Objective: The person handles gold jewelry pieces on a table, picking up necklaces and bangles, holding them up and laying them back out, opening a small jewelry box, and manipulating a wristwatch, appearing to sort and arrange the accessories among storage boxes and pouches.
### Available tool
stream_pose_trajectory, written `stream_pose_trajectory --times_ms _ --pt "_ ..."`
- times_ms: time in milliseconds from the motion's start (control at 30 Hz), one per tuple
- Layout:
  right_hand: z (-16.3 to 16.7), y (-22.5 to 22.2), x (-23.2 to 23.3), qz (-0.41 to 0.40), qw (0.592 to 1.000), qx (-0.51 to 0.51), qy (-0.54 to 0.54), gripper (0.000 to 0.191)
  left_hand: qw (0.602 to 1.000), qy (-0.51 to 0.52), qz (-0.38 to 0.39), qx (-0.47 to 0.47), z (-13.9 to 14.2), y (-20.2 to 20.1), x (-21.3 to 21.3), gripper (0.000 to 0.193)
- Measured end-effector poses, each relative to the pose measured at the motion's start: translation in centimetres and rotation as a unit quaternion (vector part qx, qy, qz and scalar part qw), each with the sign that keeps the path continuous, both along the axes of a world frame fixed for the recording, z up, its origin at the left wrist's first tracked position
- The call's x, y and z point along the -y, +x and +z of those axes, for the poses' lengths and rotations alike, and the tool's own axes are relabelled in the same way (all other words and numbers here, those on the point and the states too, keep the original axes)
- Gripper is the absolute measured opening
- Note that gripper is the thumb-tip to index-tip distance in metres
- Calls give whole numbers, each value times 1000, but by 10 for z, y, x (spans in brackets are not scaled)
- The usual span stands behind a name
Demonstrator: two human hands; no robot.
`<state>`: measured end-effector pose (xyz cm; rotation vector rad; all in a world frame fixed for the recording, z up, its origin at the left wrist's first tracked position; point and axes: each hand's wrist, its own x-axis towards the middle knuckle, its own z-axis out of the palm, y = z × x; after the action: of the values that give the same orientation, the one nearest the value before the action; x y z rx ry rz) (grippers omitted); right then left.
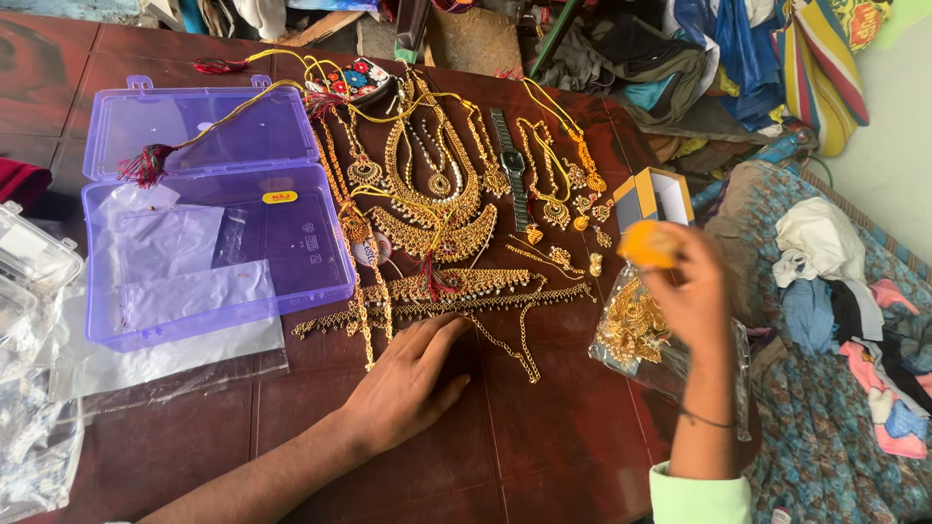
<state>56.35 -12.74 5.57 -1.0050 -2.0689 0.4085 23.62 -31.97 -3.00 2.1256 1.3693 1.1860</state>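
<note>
My left hand (406, 380) lies flat, fingers apart, on the dark red table (544, 456), its fingertips touching a long gold chain belt (456, 291). My right hand (691, 291) is raised at the table's right edge, fingers closed on a small orange round thing (649, 243). Just under it lies a clear plastic bag of gold jewellery (633, 335). Several gold necklaces (432, 189), earrings (582, 209) and a wristwatch (513, 165) are spread across the middle of the table.
An open purple plastic box (209, 209) with clear plastic sleeves sits at the left. Clear boxes (29, 272) stand at the far left edge. A small open yellow-and-grey box (652, 197) is at the right. Heaped clothes (835, 281) lie beyond the right edge.
</note>
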Motion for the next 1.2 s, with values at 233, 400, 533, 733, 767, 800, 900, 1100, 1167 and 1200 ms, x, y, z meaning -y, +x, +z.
stream_pose_trajectory --times_ms 233,400,533,733,767,800,900,1100,1167,1200 --pt "-24 82 -29 -172 974 148 23 55 1000 17 5 -7 -3 1 0 62" --pt "-56 103 -57 -157 962 213 59 58 999 33 8 -7 -1 1 0 61" --pt "-72 105 -71 -177 961 202 59 54 1000 27 2 -2 1 0 0 59" --pt "-76 96 -70 -235 946 210 75 52 999 52 8 -9 0 1 0 58" --pt "-73 91 -67 -250 942 211 74 52 998 54 8 -10 0 1 0 57" --pt "-69 86 -64 -264 938 212 73 52 998 56 9 -12 -1 1 0 57" --pt "-47 65 -51 -243 939 163 182 46 999 49 1 -3 0 1 0 54" --pt "-19 -18 -21 -128 951 126 253 25 998 65 3 -1 -2 0 -2 52" --pt "-23 -50 -12 -87 955 126 255 25 998 70 -2 6 -4 0 -2 49" --pt "-26 -63 -8 -66 956 126 256 26 997 73 -5 10 -4 0 -2 47"
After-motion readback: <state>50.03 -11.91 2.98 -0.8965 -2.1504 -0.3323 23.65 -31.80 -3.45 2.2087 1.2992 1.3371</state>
